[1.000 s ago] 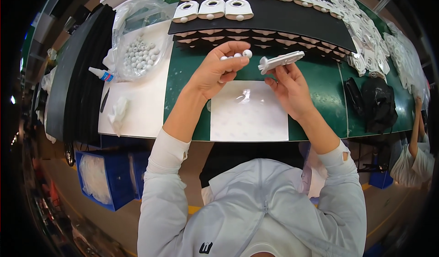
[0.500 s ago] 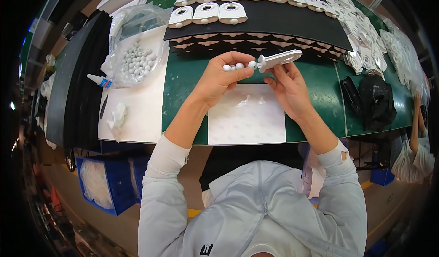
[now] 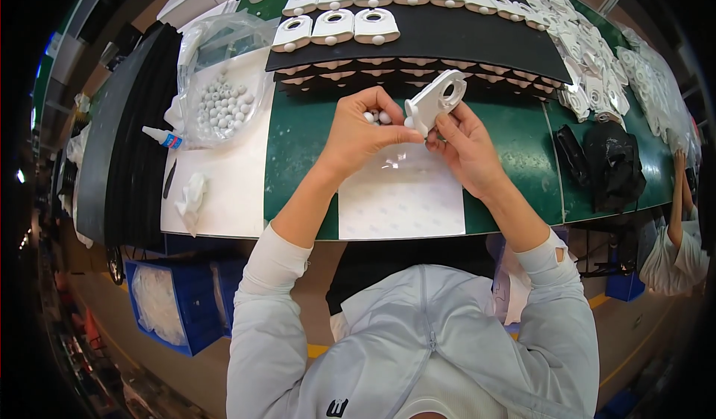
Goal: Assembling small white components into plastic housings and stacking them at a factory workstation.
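Observation:
My right hand (image 3: 471,154) grips a white plastic part (image 3: 425,111), flat with a round hole at its far end. The part is tilted, its hole end pointing up and away. Curled fingers of my left hand (image 3: 356,137) keep a few small white balls (image 3: 383,117) in the palm. My left thumb reaches across to the near end of the part, at its flanged edge. Whether a ball sits between thumb and part is hard to make out. Below the hands lies a white sheet (image 3: 403,202) on the green table (image 3: 298,139).
A clear bag (image 3: 224,109) of white balls lies at left, beside a small glue bottle (image 3: 162,136). Finished-looking white parts (image 3: 333,26) stand in rows on stacked black boards (image 3: 462,35). More white parts (image 3: 589,68) are heaped at right, near a black bag (image 3: 615,167).
The white part has been turned from nearly level to steeply tilted, its hole now facing up. My left thumb has moved onto its near end, and the balls sit deeper in my left fingers.

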`<state>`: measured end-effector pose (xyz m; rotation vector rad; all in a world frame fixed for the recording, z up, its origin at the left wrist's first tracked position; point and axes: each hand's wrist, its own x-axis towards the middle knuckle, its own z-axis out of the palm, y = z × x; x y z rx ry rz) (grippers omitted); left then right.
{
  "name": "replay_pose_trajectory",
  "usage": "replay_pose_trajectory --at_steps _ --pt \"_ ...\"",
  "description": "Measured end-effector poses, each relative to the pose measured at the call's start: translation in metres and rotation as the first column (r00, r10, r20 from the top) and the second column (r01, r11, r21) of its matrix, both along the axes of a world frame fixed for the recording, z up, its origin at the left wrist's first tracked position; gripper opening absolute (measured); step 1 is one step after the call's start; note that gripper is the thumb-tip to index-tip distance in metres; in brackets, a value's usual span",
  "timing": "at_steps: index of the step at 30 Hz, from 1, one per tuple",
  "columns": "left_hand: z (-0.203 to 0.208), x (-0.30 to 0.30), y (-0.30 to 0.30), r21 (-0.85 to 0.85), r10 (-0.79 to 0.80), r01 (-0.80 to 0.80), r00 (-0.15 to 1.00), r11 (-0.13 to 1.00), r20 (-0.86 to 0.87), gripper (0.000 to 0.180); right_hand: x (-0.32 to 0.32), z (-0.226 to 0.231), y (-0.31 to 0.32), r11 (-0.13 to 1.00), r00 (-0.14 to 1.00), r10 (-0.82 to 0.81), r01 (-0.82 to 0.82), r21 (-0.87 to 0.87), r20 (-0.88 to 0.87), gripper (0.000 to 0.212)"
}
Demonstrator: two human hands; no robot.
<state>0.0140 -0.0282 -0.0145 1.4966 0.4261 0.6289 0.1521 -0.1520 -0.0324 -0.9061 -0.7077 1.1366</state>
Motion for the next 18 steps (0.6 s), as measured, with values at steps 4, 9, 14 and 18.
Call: replay_pose_trajectory --at_steps 4,9,14,18 --pt "-0.002 -0.003 0.004 0.113 0.007 -0.002 0.999 0.994 -0.043 0.035 0.002 0.015 0.000 1.000 0.989 -0.013 0.015 -0.017 0.148 0.029" --pt "-0.005 0.000 0.008 0.028 0.021 -0.022 1.000 0.999 0.018 0.032 0.013 0.056 0.019 0.997 0.874 -0.039 0.001 0.078 0.485 0.028" --pt "0.002 -0.006 0.016 -0.407 -0.035 0.032 0.999 0.913 0.001 0.021 0.058 0.085 0.059 0.958 0.640 -0.235 0.281 0.061 0.732 0.038" --pt "-0.007 -0.005 0.023 -0.593 -0.070 0.123 0.991 0.796 0.110 0.015 0.095 0.079 0.090 0.935 0.529 -0.197 0.354 -0.004 0.826 0.036"
